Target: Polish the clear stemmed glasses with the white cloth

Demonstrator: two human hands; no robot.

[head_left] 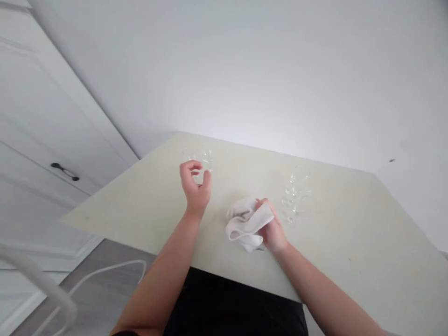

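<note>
White cloth [245, 224] sits bunched in the person's right hand, over the near middle of the table, its folds looping open toward the left; whether its underside rests on the tabletop I can't tell. Beyond the cloth rises a broad pale wall [245, 70]. Under the cloth spreads the pale, faintly greenish table [140, 200], its far edge along that wall. Well off to the cloth's left stands a white panelled cabinet [45, 93], and below it, left of the cloth, shows grey floor [105, 261] with a thin white cord [115, 266] curving over it. On the near side of the cloth, black clothing [234, 303] covers the person's lap.

Two lots of clear, glinting pieces are on the table: the right-hand clear pieces [293, 192] just right of the cloth, the left-hand clear pieces [208, 156] farther back to its left. They are too faint for me to count or to make out any contents.

The right hand [275, 231] grips the cloth from its right side. Left of the cloth, the left hand [196, 192] is loosely curled, thumb apart from fingers, right by the left-hand clear pieces; I can't tell whether it touches them. Smallest is the cabinet's dark handle [65, 171], far left of the cloth.
</note>
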